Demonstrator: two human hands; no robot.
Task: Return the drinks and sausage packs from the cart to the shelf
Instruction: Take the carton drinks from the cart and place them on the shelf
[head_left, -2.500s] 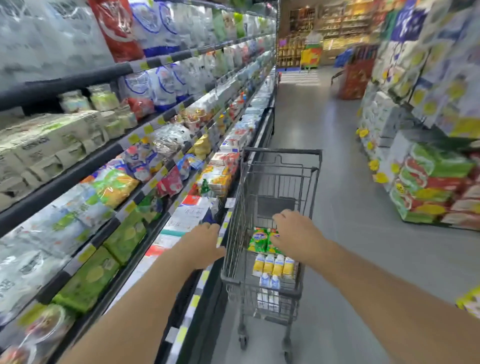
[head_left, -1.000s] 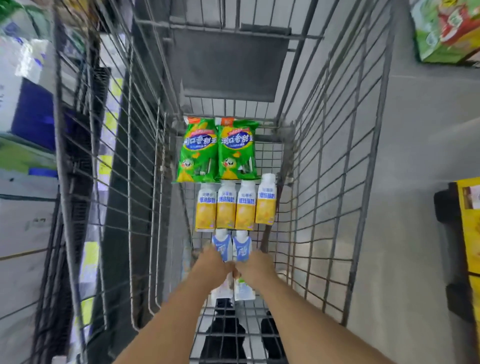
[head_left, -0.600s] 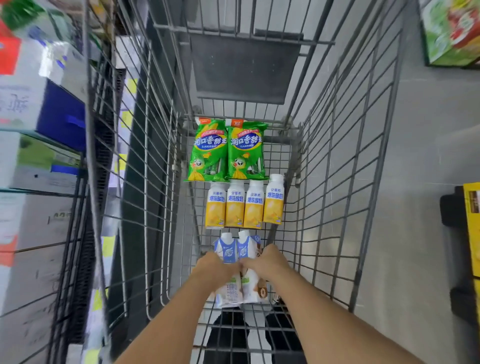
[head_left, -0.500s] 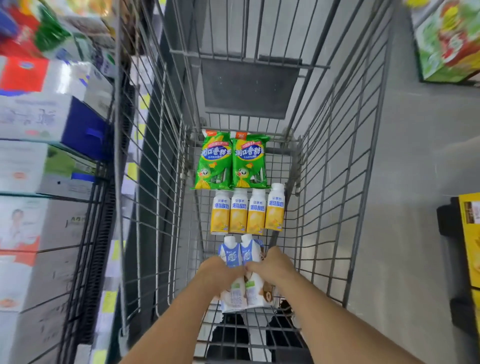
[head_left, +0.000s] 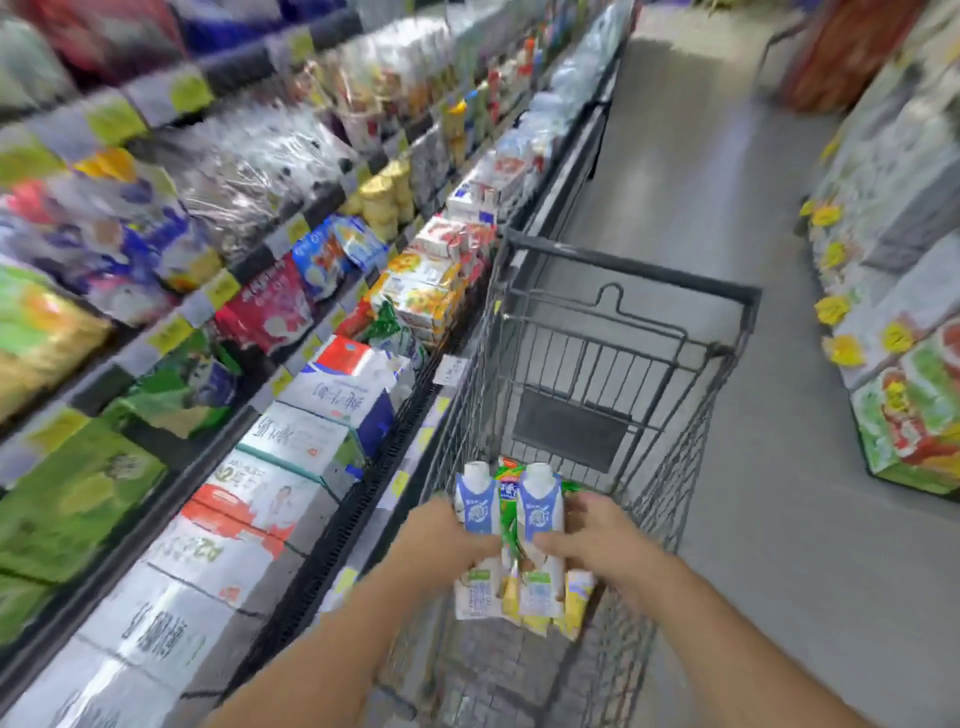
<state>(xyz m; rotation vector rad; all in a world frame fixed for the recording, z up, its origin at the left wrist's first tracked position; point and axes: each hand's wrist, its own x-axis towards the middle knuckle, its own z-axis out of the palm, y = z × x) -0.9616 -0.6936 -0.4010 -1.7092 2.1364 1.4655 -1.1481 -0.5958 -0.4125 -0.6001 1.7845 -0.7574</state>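
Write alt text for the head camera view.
Two bare hands, left hand and right hand, lift two blue-and-white drink cartons above a grey wire shopping cart. Blurred stocked supermarket shelves run along the left.

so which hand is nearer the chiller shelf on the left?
Left. The left hand grips a blue-and-white carton on the side toward the shelf; the right hand holds the other carton, farther out over the cart.

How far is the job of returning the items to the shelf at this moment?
Nothing looks shelved yet. The left hand and right hand each hold a blue-and-white drink carton above the cart. Yellow bottles and green sausage packs show behind them, waiting for the shelf.
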